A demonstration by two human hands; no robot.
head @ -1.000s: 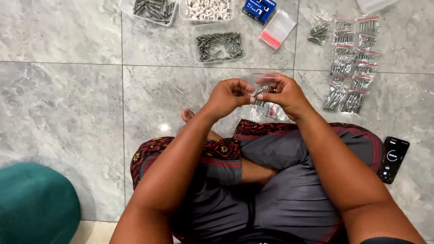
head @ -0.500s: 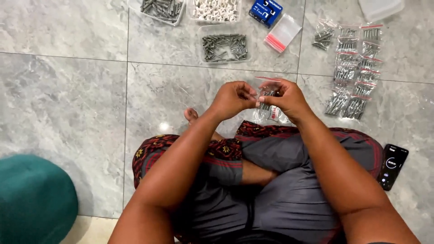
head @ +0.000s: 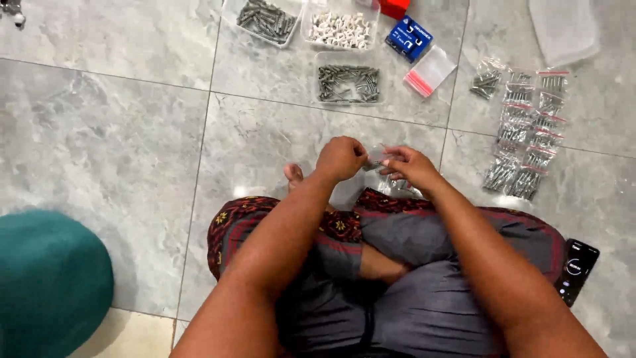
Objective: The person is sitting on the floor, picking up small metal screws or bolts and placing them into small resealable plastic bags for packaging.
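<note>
We find the fingers of our left hand (head: 341, 158) and right hand (head: 409, 166) pinched together from either side on a small clear bag (head: 375, 158) of grey screws, held just above our crossed legs over the grey tiled floor (head: 119, 132). Ahead lie a clear tray of grey screws (head: 348, 84), two further trays, a blue box (head: 409, 38) and an empty red-striped bag (head: 430, 70). To the right we note rows of filled bags (head: 527, 129); a phone (head: 577, 270) lies by our right knee.
</note>
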